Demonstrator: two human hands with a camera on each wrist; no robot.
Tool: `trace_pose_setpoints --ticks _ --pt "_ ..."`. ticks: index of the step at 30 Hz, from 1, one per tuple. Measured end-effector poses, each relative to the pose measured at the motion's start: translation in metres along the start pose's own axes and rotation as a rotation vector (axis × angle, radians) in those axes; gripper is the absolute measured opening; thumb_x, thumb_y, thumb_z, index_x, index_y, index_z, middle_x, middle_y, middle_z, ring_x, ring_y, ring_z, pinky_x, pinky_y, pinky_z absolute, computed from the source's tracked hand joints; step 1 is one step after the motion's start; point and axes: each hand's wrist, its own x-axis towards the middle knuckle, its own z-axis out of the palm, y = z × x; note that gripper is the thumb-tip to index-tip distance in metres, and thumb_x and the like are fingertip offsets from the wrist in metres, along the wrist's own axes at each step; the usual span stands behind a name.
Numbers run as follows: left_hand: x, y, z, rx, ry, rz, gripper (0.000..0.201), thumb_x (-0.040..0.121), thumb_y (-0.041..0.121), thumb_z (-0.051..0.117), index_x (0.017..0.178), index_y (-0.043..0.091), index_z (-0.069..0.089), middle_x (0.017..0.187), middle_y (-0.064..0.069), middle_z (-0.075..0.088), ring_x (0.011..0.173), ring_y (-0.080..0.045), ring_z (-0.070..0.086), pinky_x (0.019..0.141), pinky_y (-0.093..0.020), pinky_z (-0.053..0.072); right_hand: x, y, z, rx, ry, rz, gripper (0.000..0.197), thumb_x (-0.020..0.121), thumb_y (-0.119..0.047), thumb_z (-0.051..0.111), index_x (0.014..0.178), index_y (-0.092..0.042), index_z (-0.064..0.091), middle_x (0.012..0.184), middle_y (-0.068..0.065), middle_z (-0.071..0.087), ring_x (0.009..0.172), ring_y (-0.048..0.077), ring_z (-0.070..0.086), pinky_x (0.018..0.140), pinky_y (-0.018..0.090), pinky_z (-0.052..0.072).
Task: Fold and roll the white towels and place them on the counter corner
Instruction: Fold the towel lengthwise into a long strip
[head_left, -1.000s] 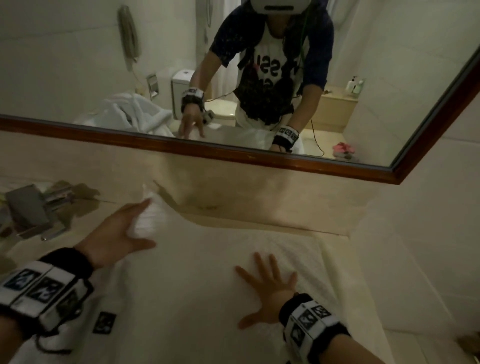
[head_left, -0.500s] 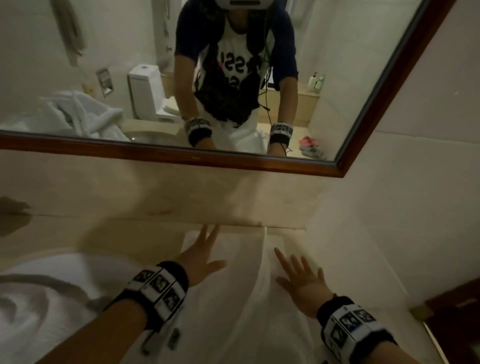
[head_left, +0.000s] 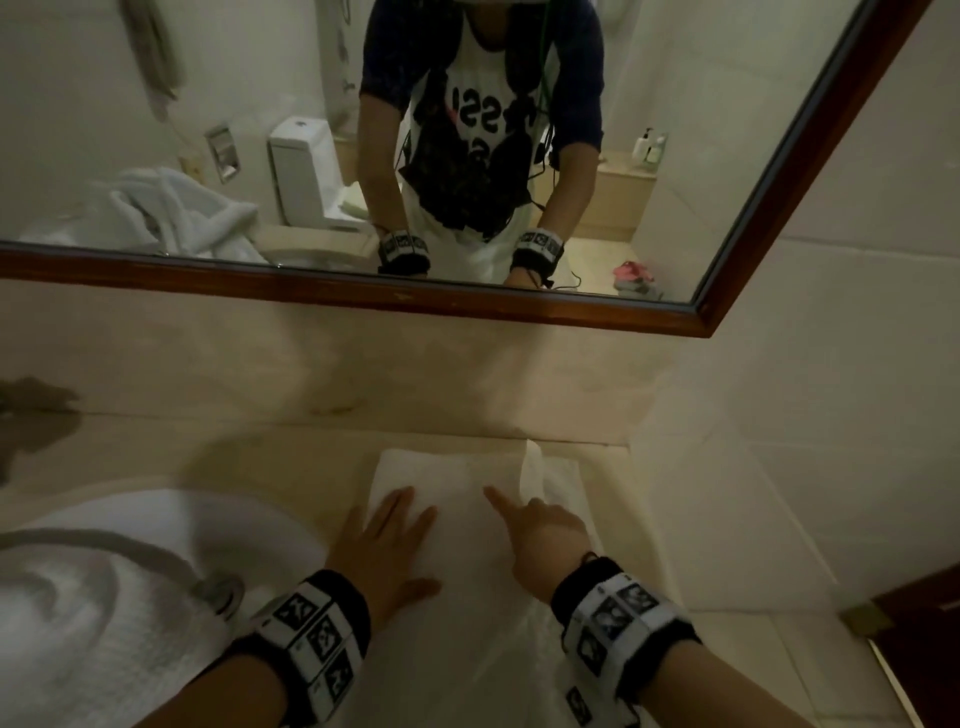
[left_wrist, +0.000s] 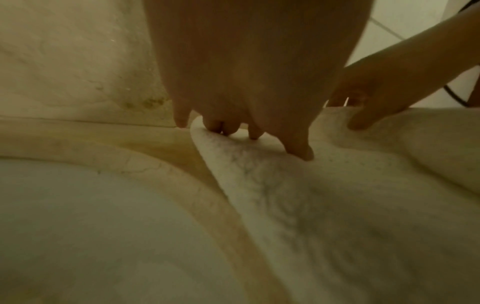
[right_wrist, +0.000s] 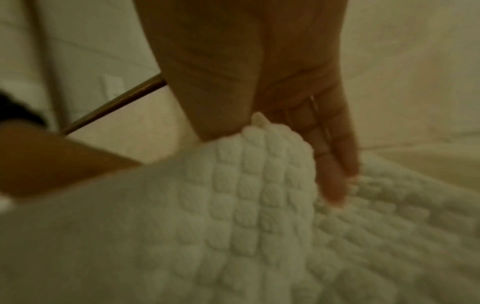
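Observation:
A white towel (head_left: 457, 478) lies lengthwise on the beige counter (head_left: 291, 457), folded into a narrow strip reaching towards the back wall. My left hand (head_left: 384, 540) lies flat on the strip's left edge, its straight fingers (left_wrist: 298, 148) pressing the cloth down. To its right, my right hand (head_left: 535, 525) has its index finger stretched forward. In the right wrist view a hump of the towel (right_wrist: 259, 164) rises between its thumb and fingers, so it pinches a fold there. The strip's near end is hidden under my wrists.
A white sink basin (head_left: 171, 519) sits left of the towel, with another white towel (head_left: 78, 649) heaped in it. The wood-framed mirror (head_left: 467, 299) hangs above the backsplash. The tiled side wall (head_left: 779, 467) closes the corner at right, beside a dark door (head_left: 924, 618).
My left hand brought the towel's left corner over to the right, leaving a narrower strip. Both hands slid back towards me, and the right hand went from flat to pinching a fold.

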Motion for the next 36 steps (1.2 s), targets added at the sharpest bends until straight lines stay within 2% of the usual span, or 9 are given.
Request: trace_pose_setpoints --ticks 5,9,14,18,22,26,29,33,36 --pt "-0.004 -0.008 0.006 -0.019 0.051 -0.079 0.090 0.075 0.074 0.002 0.147 0.025 -0.016 0.156 0.001 -0.023 0.145 -0.015 -0.015 0.117 -0.046 0.002 0.008 0.027 -0.015 0.536 0.317 0.050 0.068 0.084 0.008 0.037 0.142 -0.028 0.038 0.134 0.015 0.054 0.118 0.030 0.054 0.100 0.033 0.044" --pt "-0.009 -0.001 0.010 -0.031 0.072 -0.104 0.067 0.097 0.051 0.022 0.148 0.026 -0.014 0.156 -0.001 -0.022 0.145 -0.016 -0.015 0.117 -0.044 0.001 0.000 0.036 0.012 0.364 0.091 0.164 0.058 0.098 -0.017 0.037 0.147 -0.038 0.013 0.142 0.011 0.038 0.124 0.028 0.045 0.105 0.031 0.037" --pt "-0.039 0.007 0.018 0.053 0.131 -0.033 0.067 0.097 0.050 0.024 0.147 0.029 -0.016 0.155 -0.005 -0.024 0.145 -0.020 -0.017 0.118 -0.045 0.001 -0.059 0.035 0.021 0.167 0.115 0.061 0.068 0.097 -0.043 0.041 0.147 -0.042 -0.006 0.119 0.012 0.056 0.101 0.026 0.059 0.085 0.028 0.043" --pt "-0.070 0.013 0.032 0.093 0.090 -0.018 0.073 0.093 0.058 0.025 0.147 0.030 -0.016 0.156 -0.005 -0.023 0.145 -0.018 -0.018 0.117 -0.046 -0.003 -0.107 0.003 0.028 -0.040 0.077 -0.203 0.058 0.098 -0.024 0.043 0.148 -0.036 0.015 0.118 0.010 0.049 0.097 0.028 0.055 0.081 0.033 0.045" --pt "-0.103 0.027 0.049 0.101 0.059 0.024 0.074 0.094 0.056 0.028 0.148 0.027 -0.013 0.157 -0.001 -0.021 0.145 -0.016 -0.017 0.117 -0.046 -0.005 -0.113 -0.038 0.052 -0.084 0.148 -0.450 0.045 0.091 -0.003 0.048 0.135 -0.010 0.044 0.120 0.020 0.050 0.091 0.038 0.059 0.075 0.043 0.050" --pt "-0.131 0.030 0.078 0.077 0.018 0.018 0.066 0.098 0.044 0.028 0.147 0.030 -0.013 0.156 0.004 -0.021 0.145 -0.014 -0.016 0.117 -0.046 -0.007 -0.108 -0.059 0.076 -0.104 0.058 -0.427 0.034 0.092 0.001 0.043 0.124 -0.001 0.051 0.122 0.022 0.048 0.100 0.039 0.056 0.084 0.048 0.047" --pt "-0.137 0.030 0.090 0.023 0.028 -0.050 0.066 0.098 0.044 0.030 0.146 0.034 -0.014 0.156 0.009 -0.021 0.146 -0.015 -0.013 0.117 -0.048 -0.005 -0.123 -0.055 0.070 -0.017 0.200 -0.460 0.023 0.091 0.000 0.043 0.111 0.001 0.056 0.115 0.020 0.051 0.091 0.038 0.059 0.080 0.045 0.049" --pt "-0.136 0.036 0.082 0.110 -0.008 -0.114 0.062 0.099 0.040 0.029 0.149 0.031 -0.007 0.157 0.004 -0.017 0.146 -0.020 -0.011 0.116 -0.052 -0.003 -0.158 -0.005 0.076 0.289 0.437 -0.260 0.021 0.094 -0.009 0.041 0.102 -0.005 0.061 0.088 -0.011 0.048 0.080 0.013 0.050 0.069 0.021 0.039" --pt "-0.144 0.053 0.083 0.165 0.032 -0.207 0.056 0.102 0.034 0.022 0.150 0.025 -0.004 0.158 -0.002 -0.015 0.146 -0.023 -0.011 0.116 -0.052 -0.002 -0.187 0.036 0.100 0.310 0.464 -0.239 0.018 0.079 0.004 0.055 0.078 -0.012 0.063 0.081 -0.004 0.058 0.069 0.006 0.057 0.060 0.013 0.038"
